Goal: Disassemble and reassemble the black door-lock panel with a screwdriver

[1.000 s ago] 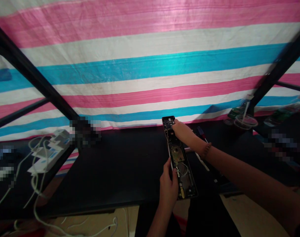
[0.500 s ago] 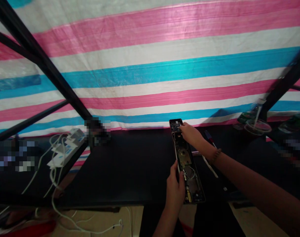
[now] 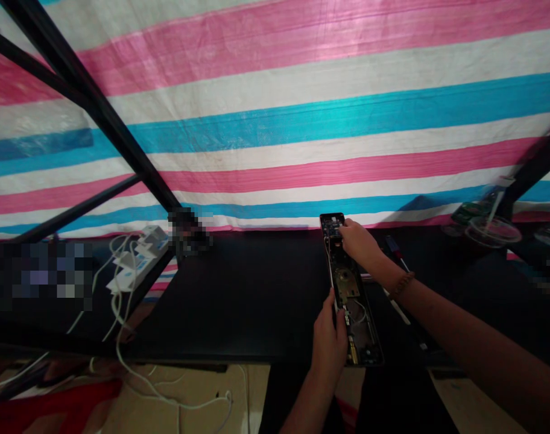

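A long, narrow black housing (image 3: pixel 347 283) stands out over the dark table near its front edge, its inside facing me, with a circuit board at the top, a brass-coloured plate in the middle and thin wires. My left hand (image 3: pixel 328 337) grips the lower left side, thumb over the edge. At the upper end, my right hand (image 3: pixel 359 242) has its fingers closed at the circuit board; whether they pinch a small part is hidden. A screwdriver (image 3: pixel 396 250) lies to the right of the right hand.
White power strips (image 3: pixel 139 259) with tangled cables are at the left. A lidded plastic cup (image 3: pixel 493 232) with a straw stands at the right back. Black metal bars (image 3: pixel 112 129) cross in front of a striped sheet (image 3: pixel 266 129). The dark table (image 3: pixel 239 301) spans the middle.
The view has shifted, so the table, housing and both hands appear further right. Both hands keep their places on the housing.
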`<state>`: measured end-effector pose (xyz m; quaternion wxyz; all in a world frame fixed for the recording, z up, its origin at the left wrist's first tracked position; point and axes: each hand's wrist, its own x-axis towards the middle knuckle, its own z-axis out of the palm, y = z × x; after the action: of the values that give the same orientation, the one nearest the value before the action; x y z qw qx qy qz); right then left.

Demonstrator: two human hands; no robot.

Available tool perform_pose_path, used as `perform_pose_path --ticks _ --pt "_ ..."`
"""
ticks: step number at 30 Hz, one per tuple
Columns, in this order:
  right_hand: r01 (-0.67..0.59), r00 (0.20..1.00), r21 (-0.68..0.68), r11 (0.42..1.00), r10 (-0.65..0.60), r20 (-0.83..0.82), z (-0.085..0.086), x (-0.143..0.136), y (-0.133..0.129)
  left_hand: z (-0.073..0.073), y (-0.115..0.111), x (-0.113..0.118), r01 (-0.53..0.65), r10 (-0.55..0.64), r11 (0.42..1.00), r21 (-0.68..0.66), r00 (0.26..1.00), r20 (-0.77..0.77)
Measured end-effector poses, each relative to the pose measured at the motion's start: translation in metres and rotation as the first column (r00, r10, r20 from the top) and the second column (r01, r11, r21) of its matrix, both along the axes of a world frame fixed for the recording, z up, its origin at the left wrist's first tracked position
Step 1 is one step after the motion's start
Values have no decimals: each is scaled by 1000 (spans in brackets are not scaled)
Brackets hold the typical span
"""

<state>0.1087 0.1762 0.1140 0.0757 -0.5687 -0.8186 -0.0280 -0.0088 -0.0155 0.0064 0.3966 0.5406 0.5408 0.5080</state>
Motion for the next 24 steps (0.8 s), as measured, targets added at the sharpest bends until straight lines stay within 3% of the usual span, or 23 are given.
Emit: perform_pose_path --ticks 9,17,20,24 --pt "56 998 -10 998 -56 -3 2 6 -5 1 0 0 -3 2 1000 18 1000 4" --pt "-34 999 52 998 33 13 -4 6 -5 1 0 0 1 0 1000 -15 1000 14" --pt "1 999 34 999 0 -48 -5 9 -6 1 0 0 2 -2 1000 -2 999 32" --pt "64 963 24 998 -55 -264 -16 21 -18 1 -1 0 1 -2 1000 10 1000 29"
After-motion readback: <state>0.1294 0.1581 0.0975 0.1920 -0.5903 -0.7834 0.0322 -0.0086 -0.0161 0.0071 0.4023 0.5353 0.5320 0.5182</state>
